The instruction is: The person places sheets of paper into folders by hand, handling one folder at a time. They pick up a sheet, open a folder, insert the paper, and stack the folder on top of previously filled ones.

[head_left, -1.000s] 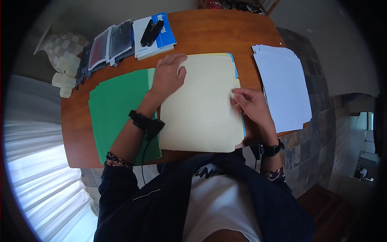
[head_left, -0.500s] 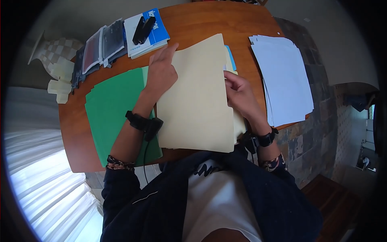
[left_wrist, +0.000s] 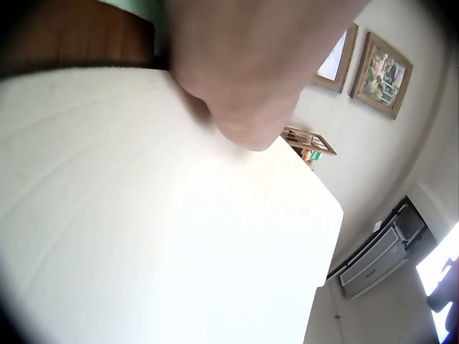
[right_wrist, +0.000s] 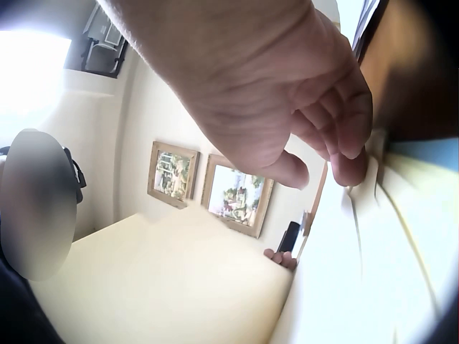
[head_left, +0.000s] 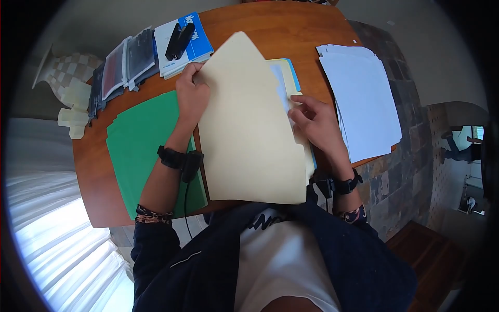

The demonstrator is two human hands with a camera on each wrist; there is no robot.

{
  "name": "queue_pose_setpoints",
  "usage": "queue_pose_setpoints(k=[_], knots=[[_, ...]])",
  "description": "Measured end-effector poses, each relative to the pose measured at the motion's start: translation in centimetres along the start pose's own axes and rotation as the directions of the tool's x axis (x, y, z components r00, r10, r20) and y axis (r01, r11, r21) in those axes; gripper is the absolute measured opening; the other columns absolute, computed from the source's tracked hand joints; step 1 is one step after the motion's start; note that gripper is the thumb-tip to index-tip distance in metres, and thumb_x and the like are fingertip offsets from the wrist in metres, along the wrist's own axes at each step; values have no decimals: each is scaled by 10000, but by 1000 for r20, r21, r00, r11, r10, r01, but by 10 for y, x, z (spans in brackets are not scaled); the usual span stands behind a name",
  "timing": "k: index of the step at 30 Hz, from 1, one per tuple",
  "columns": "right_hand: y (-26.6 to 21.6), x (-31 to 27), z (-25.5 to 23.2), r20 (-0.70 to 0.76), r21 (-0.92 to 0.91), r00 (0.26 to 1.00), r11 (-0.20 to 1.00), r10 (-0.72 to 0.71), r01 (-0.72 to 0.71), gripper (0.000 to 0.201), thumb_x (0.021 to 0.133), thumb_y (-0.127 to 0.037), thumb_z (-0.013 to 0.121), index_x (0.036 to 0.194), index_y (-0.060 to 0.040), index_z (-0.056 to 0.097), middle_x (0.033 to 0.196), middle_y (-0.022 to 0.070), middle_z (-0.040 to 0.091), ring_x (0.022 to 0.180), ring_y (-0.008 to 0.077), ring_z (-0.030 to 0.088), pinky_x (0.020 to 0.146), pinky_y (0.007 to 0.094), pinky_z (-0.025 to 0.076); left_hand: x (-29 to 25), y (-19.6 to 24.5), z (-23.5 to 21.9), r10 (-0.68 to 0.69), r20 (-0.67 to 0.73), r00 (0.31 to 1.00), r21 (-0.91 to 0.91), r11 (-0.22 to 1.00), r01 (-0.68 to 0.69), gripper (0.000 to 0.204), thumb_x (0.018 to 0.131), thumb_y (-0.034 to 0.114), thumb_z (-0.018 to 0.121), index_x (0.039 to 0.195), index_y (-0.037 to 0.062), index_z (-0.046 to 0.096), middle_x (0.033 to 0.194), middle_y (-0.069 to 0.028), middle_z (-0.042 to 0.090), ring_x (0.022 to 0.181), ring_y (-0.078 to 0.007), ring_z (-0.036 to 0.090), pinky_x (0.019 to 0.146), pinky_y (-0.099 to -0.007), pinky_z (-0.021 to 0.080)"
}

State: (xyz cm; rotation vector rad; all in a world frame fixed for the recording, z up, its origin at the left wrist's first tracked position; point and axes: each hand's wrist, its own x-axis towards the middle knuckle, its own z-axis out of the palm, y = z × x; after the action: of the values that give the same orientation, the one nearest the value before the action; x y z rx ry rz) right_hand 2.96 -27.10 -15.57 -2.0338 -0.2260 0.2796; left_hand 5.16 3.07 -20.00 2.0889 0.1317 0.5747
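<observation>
At the near edge of the tabletop (head_left: 275, 31), left hand (head_left: 194, 96) grips the cream folder cover (head_left: 249, 135), right hand (head_left: 319, 125) loose-fingered: opening apparently underway, fuller turning warranted.

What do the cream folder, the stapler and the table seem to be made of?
Folder: matte card stock, judging by its lifted cover, which bends as one smooth sheet.
Stapler: dark, perhaps plastic or painted metal; it's too small to tell.
Table: probably varnished wood or veneer, given its warm brown colour and soft sheen.
</observation>
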Motion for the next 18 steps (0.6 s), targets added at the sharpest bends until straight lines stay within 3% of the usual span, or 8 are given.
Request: queue_pose_setpoints(k=[2, 3, 5, 8, 12, 14, 18], knots=[[12, 0, -7, -17, -117, 997, 990, 81, -82, 384, 839, -234, 695, 1135, 11, 700, 782, 122, 696, 677, 203, 660, 662, 336, 524, 4, -6, 2, -140, -35, 990, -255, 959, 127, 354, 740, -127, 394, 957, -50, 663, 859, -50, 658, 838, -141, 623, 795, -248, 458], [17, -1, -7, -19, -117, 996, 990, 82, -84, 384, 839, -234, 695, 1135, 11, 700, 782, 122, 696, 677, 203, 660, 662, 336, 524, 4, -4, 3, -139, -32, 990, -256, 958, 126, 354, 740, -127, 394, 957, -50, 663, 859, -50, 658, 838, -141, 623, 795, -248, 458], [19, -4, -7, -15, -135, 997, 988, 73, -75, 359, 836, -234, 696, 1090, 20, 707, 726, 115, 684, 647, 190, 651, 629, 332, 511, 2, 2, 3, -246, -64, 967, -440, 877, 194, 249, 805, -140, 412, 871, -37, 629, 866, -88, 652, 828, -179, 614, 790, -288, 476], [10, -5, -4, 97, -51, 982, 986, 165, -160, 316, 836, -239, 698, 1001, 30, 714, 693, 104, 672, 617, 175, 638, 609, 320, 503, 1, 7, 2, -253, -73, 965, -493, 850, 186, 237, 790, -157, 396, 777, -2, 574, 819, -78, 614, 834, -181, 595, 817, -288, 455], [-1, -1, -2, 132, -89, 983, 989, 131, -120, 279, 840, -233, 698, 924, 33, 710, 663, 88, 658, 595, 160, 630, 591, 305, 493, 3, 6, 2, -263, -63, 963, -538, 821, 189, 263, 736, -183, 355, 726, 24, 518, 779, -62, 566, 836, -181, 579, 840, -296, 441], [-4, 0, -3, 224, -16, 954, 979, 201, -202, 272, 837, -234, 700, 888, 34, 710, 691, 92, 671, 627, 162, 641, 615, 301, 502, 1, 9, 1, -255, -53, 966, -545, 818, 186, 273, 733, -189, 347, 727, 30, 511, 769, -52, 543, 823, -181, 573, 831, -300, 442], [3, 3, 1, 123, 3, 990, 998, 66, -67, 273, 833, -229, 707, 921, 30, 714, 720, 93, 685, 667, 151, 650, 645, 297, 512, 3, 6, 1, -274, -46, 961, -538, 817, 207, 266, 773, -186, 363, 733, 31, 512, 765, -48, 533, 815, -184, 570, 824, -297, 444]])
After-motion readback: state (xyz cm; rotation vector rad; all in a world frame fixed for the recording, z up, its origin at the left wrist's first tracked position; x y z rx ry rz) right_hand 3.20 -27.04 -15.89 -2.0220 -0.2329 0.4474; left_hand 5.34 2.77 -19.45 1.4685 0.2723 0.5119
